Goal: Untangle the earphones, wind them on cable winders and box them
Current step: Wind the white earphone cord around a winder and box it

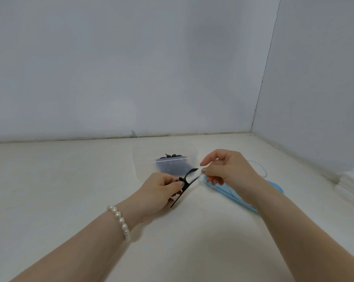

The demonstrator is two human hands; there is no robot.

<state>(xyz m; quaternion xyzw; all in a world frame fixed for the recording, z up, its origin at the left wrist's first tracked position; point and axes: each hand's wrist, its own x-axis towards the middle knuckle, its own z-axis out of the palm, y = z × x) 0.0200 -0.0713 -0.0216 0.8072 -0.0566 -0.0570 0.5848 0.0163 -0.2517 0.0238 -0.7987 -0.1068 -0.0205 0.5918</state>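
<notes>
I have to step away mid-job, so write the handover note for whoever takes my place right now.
Left hand: grips the black cable winder, held just above the table.
Right hand: fingers pinch the pale earphone cable at the winder's upper end; the rest trails to the right behind the wrist.
Clear box behind the hands holds dark items, too blurred to identify. Its blue lid lies on the table beneath the right forearm.
Done: cable brought to the winder; no turns visible yet.
Left: wind this cable, box it, close the lid.
</notes>
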